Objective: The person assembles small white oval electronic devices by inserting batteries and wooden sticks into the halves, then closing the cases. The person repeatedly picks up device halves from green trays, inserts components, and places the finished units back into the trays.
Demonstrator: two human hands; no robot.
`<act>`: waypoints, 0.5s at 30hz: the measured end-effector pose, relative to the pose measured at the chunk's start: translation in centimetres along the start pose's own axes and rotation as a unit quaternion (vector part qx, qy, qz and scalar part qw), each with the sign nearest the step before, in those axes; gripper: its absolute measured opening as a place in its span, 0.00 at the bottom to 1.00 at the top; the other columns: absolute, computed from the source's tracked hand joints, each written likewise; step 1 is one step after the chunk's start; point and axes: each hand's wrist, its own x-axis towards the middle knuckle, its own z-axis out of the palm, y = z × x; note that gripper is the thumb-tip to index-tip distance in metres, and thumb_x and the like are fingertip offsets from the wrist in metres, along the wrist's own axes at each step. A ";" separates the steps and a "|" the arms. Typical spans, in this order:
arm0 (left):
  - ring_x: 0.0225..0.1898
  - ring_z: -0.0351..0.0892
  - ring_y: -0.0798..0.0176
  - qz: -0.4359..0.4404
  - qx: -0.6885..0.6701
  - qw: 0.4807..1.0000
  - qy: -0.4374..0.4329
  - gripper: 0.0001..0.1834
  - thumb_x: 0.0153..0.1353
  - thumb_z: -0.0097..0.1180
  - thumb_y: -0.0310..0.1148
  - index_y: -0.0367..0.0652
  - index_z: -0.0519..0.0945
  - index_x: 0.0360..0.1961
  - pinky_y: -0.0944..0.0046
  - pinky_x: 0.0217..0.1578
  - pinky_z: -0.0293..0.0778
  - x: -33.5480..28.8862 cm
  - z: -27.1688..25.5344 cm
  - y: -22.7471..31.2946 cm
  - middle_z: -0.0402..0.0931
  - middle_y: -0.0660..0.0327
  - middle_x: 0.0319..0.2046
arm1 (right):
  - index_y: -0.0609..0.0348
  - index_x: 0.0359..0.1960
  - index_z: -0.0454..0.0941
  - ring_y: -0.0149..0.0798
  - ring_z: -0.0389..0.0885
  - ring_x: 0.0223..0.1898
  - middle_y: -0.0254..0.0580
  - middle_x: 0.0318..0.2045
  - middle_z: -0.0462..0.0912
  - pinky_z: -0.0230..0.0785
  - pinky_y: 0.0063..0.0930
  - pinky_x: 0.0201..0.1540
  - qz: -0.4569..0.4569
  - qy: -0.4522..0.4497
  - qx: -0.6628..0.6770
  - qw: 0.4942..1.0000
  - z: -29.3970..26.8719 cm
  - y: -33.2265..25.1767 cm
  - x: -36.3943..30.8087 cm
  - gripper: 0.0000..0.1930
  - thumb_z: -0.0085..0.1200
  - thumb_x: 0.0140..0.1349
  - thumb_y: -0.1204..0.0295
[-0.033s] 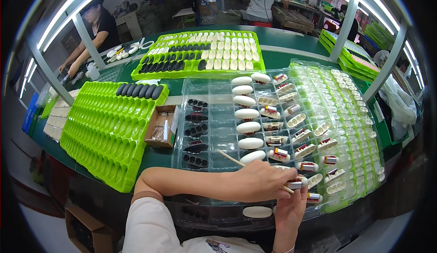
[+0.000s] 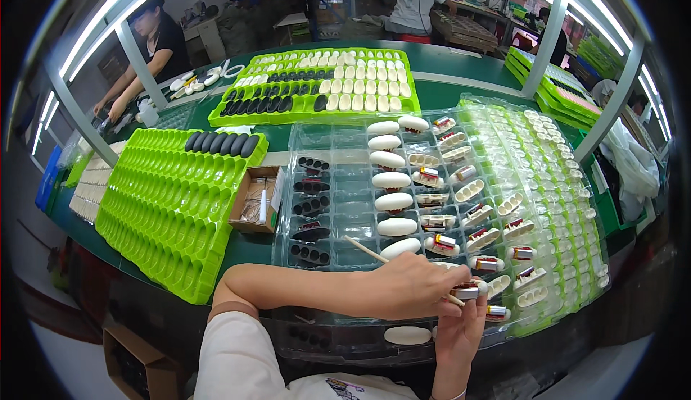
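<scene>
My left hand (image 2: 414,285) reaches across from the left, its fingers closed around a thin wooden stick (image 2: 366,248). The stick's lower end comes out beside a small white oval case (image 2: 471,290) with a silver cylinder and red-edged parts in it. My right hand (image 2: 461,335) comes up from below, with thumb and fingers gripping that case. Both hands meet over the right part of a clear plastic compartment tray (image 2: 353,216). White oval pieces (image 2: 394,201) stand in a column there, beside several opened cases with silver and red parts (image 2: 440,244). My fingers partly hide the case.
Black pieces (image 2: 310,203) fill the tray's left column. A cardboard box (image 2: 245,221) holds thin sticks and a white tool. Green trays lie left (image 2: 165,206), behind (image 2: 288,116) and under clear trays at right (image 2: 547,213). Metal posts (image 2: 140,65) frame the bench; a co-worker (image 2: 155,47) sits far left.
</scene>
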 end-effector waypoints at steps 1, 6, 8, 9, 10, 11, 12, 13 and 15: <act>0.19 0.74 0.54 -0.003 -0.006 1.000 -0.002 0.15 0.47 0.54 0.38 0.40 0.64 0.29 0.60 0.17 0.65 -0.1 -0.4 -0.1 0.70 0.57 0.17 | 0.57 0.47 0.60 0.35 0.69 0.46 0.38 0.44 0.68 0.66 0.29 0.46 -0.001 0.010 -0.001 1.000 0.0 0.2 0.0 0.21 0.53 0.53 0.70; 0.21 0.70 0.63 0.016 0.240 0.942 0.233 0.10 0.45 0.55 0.35 0.43 0.69 0.23 0.65 0.21 0.63 -1.2 -4.6 -1.3 0.66 0.64 0.16 | 0.57 0.50 0.59 0.40 0.68 0.48 0.45 0.47 0.67 0.66 0.33 0.48 0.009 -0.019 0.032 0.999 -0.6 0.8 0.0 0.21 0.48 0.56 0.66; 0.26 0.67 0.64 -0.005 0.364 0.885 0.289 0.07 0.47 0.52 0.32 0.44 0.68 0.21 0.65 0.30 0.60 -1.6 -7.9 -1.9 0.65 0.64 0.19 | 0.56 0.51 0.59 0.40 0.68 0.48 0.46 0.48 0.67 0.66 0.33 0.48 -0.044 -0.020 -0.030 0.998 -1.5 0.8 -0.1 0.20 0.45 0.58 0.64; 0.26 0.67 0.64 -0.011 0.388 0.852 0.352 0.05 0.47 0.50 0.30 0.44 0.68 0.21 0.64 0.30 0.60 -2.5 -9.9 -2.7 0.65 0.63 0.18 | 0.56 0.51 0.59 0.40 0.68 0.48 0.45 0.49 0.66 0.66 0.33 0.48 -0.032 0.000 -0.043 0.999 -1.8 0.6 -0.3 0.20 0.44 0.58 0.65; 0.26 0.68 0.62 -0.048 0.414 0.811 0.412 0.02 0.47 0.49 0.26 0.44 0.69 0.22 0.62 0.31 0.59 -3.5 -12.0 -3.4 0.66 0.63 0.19 | 0.56 0.51 0.59 0.39 0.68 0.49 0.45 0.49 0.66 0.66 0.33 0.48 -0.023 0.022 -0.057 0.998 -2.1 0.2 -0.4 0.20 0.44 0.58 0.66; 0.26 0.68 0.61 -0.060 0.447 0.742 0.496 0.02 0.48 0.47 0.24 0.43 0.71 0.25 0.62 0.31 0.59 -4.7 -14.1 -4.4 0.67 0.63 0.20 | 0.56 0.53 0.57 0.39 0.67 0.49 0.45 0.50 0.65 0.64 0.33 0.50 -0.027 0.006 -0.070 0.997 -2.3 0.5 -0.3 0.21 0.44 0.58 0.65; 0.27 0.67 0.61 -0.056 0.505 0.622 0.596 0.02 0.47 0.47 0.27 0.47 0.70 0.21 0.63 0.31 0.59 -6.2 -16.4 -4.8 0.67 0.64 0.21 | 0.61 0.38 0.72 0.38 0.76 0.37 0.43 0.36 0.76 0.72 0.32 0.40 -0.025 -0.067 -0.001 0.997 -0.1 0.3 -0.3 0.11 0.48 0.56 0.69; 0.28 0.69 0.61 -0.002 0.495 0.556 0.667 0.08 0.59 0.37 0.26 0.41 0.71 0.27 0.63 0.36 0.60 -8.5 -18.1 -5.4 0.70 0.59 0.25 | 0.61 0.38 0.73 0.39 0.75 0.38 0.44 0.36 0.76 0.71 0.33 0.40 0.008 -0.072 0.020 0.997 -0.2 0.4 -0.1 0.11 0.49 0.56 0.69; 0.31 0.65 0.69 0.195 0.268 0.391 0.859 0.14 0.64 0.30 0.32 0.33 0.66 0.31 0.71 0.39 0.62 -11.0 -19.2 -5.9 0.67 0.60 0.29 | 0.61 0.37 0.73 0.40 0.75 0.38 0.44 0.36 0.76 0.71 0.33 0.40 0.040 -0.087 0.030 0.995 -0.5 0.4 0.0 0.11 0.49 0.56 0.68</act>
